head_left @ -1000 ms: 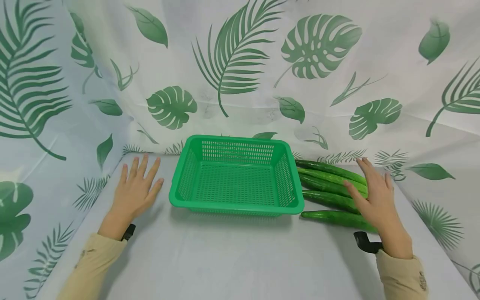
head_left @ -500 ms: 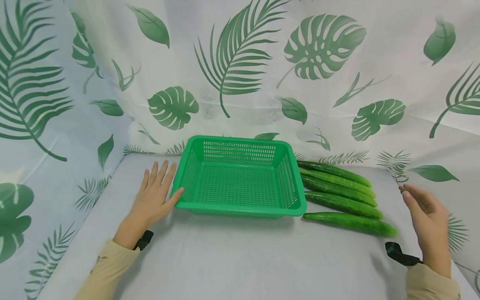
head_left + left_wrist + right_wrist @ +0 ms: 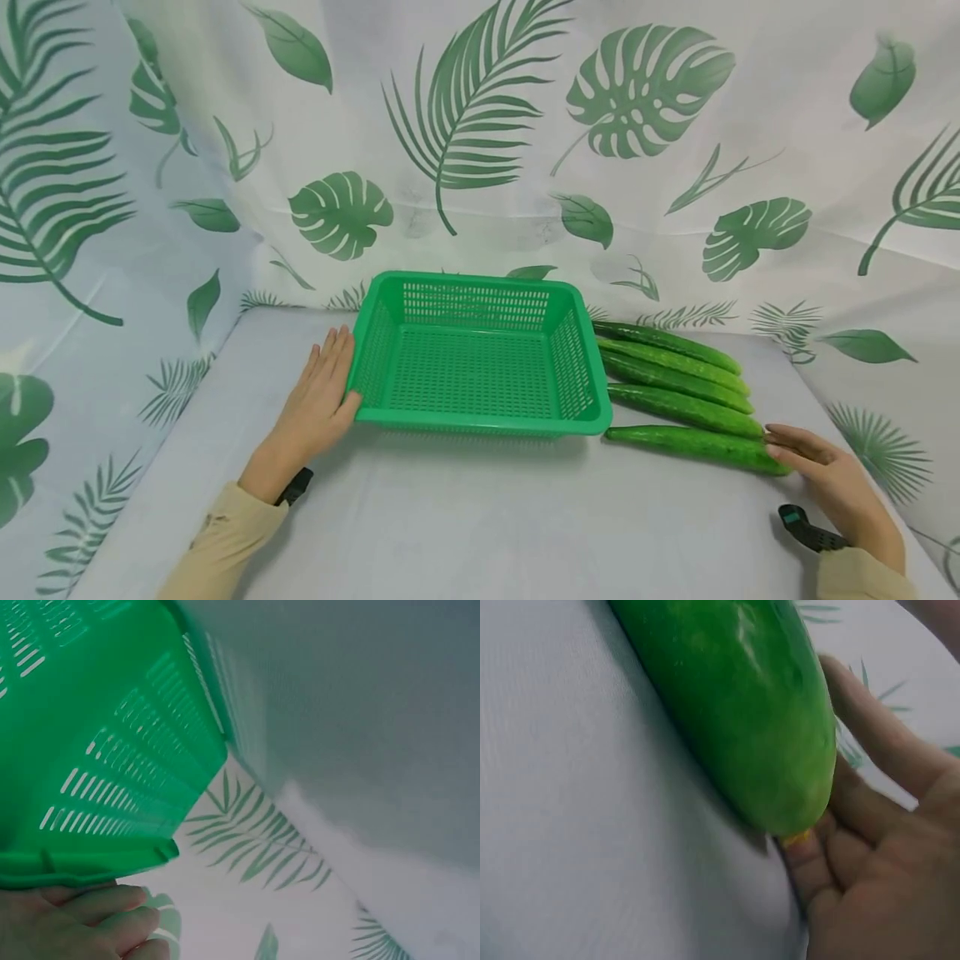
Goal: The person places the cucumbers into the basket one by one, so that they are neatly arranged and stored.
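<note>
A green plastic basket (image 3: 472,367) with slotted walls stands on the white table. My left hand (image 3: 318,392) touches its left rim, fingers straight along the outside and thumb by the front corner. Seen in the left wrist view, the fingers (image 3: 124,919) lie against the rim. Several cucumbers (image 3: 675,404) lie side by side to the right of the basket. At the outer end of the nearest cucumber (image 3: 690,442) is my right hand (image 3: 832,475), loosely bent around it. The right wrist view has the fingers (image 3: 885,735) beside and behind the cucumber's tip; the thumb's contact is unclear.
A white cloth with green leaf prints (image 3: 487,125) hangs behind the table and along its sides. The cucumbers' inner ends lie close to the basket's right wall.
My left hand has moved right, from beside the basket to its rim. My right hand swung right past the cucumbers, then came down to the nearest one's outer end.
</note>
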A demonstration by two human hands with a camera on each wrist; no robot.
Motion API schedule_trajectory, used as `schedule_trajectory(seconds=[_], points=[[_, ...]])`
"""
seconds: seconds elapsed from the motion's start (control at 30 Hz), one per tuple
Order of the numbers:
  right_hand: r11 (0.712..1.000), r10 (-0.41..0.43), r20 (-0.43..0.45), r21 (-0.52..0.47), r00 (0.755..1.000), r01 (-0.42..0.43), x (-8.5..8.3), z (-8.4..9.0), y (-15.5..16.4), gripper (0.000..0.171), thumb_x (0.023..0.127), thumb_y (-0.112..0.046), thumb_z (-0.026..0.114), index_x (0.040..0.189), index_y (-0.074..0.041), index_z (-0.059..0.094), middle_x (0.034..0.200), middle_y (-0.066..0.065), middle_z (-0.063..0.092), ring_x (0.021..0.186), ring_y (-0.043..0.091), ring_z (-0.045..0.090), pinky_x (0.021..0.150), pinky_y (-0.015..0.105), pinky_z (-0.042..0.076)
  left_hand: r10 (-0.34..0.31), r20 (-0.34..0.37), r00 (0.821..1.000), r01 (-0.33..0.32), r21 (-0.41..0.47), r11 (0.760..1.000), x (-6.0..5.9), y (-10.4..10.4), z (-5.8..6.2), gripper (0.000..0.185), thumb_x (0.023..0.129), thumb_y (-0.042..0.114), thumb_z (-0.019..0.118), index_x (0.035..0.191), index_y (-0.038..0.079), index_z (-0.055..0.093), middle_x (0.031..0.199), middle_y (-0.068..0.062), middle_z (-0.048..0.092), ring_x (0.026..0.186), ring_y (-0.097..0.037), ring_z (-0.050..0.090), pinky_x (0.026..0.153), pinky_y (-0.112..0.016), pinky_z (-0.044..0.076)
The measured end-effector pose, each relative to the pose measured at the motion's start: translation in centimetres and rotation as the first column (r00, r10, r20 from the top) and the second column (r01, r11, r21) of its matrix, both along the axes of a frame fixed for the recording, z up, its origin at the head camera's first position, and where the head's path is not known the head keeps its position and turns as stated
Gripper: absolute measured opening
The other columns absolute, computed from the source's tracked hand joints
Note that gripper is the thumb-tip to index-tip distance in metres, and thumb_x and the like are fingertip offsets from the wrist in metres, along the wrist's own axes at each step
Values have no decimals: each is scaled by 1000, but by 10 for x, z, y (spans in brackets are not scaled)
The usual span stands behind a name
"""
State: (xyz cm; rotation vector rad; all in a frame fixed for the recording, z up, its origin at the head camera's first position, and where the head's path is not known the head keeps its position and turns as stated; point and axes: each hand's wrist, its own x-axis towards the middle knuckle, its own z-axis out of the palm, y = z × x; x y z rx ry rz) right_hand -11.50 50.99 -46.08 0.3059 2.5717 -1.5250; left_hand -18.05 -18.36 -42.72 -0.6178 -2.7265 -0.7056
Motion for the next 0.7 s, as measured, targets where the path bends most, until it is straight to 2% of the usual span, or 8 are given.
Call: schedule_trajectory(seconds=[0.1,0.13,0.2,0.3,0.4,0.43,0.6,0.7], points=[[998,69,-37,7,997,-69,1,-5,1,54,98,-20,63,149,-14,45,115,-35,52,102,-20,46,87,18,48,-4,5,1000,4,-12,1000,1,0,1,70,93,12,39,154,-11,14,162,-24,9,151,-35,2,120,-53,5],[997,77,-35,26,996,-76,2,-5,1,55,97,-20,64,149,-15,47,115,-35,52,102,-21,45,77,12,47,-4,10,1000,4,-15,1000,1,0,1,70,93,12,39,154,-11,13,162,-24,8,151,-35,1,120,-53,5],[996,73,4,47,997,-73,3,-5,1,58,96,-24,66,150,-21,46,118,-38,47,118,-15,42,77,12,46,-5,21,1000,6,-20,1000,1,1,2,69,94,12,38,154,-11,13,163,-24,7,151,-36,1,120,-52,5],[997,46,73,58,996,-51,3,-3,1,61,96,-31,66,152,-28,44,118,-39,39,147,17,25,95,27,46,-7,32,999,7,-23,1000,1,2,2,69,95,13,38,154,-10,12,163,-23,6,151,-35,0,121,-52,4],[998,21,103,65,994,-28,3,-2,1,61,95,-35,67,151,-32,44,115,-39,36,146,49,6,107,54,35,-11,29,1000,12,-20,1000,1,2,3,69,95,12,37,154,-11,12,163,-23,6,151,-35,1,120,-52,4],[998,18,103,59,995,-24,3,-2,0,60,94,-35,67,150,-32,45,114,-40,36,145,50,5,108,62,29,-11,25,1000,11,-21,1000,1,3,3,69,94,12,37,154,-11,12,163,-24,6,151,-35,1,120,-53,5],[999,30,76,34,997,-32,3,-5,-1,61,93,-27,70,150,-30,47,115,-39,37,146,47,-1,115,62,15,-8,0,1000,8,-32,999,2,2,3,69,93,11,38,153,-13,14,162,-27,10,150,-37,4,120,-54,7],[999,25,70,47,997,-29,3,-6,-2,61,92,-28,71,149,-30,48,117,-37,36,146,48,0,112,66,17,-4,2,1000,5,-40,999,3,1,2,69,93,11,38,153,-13,14,162,-26,10,150,-37,4,120,-54,8]])
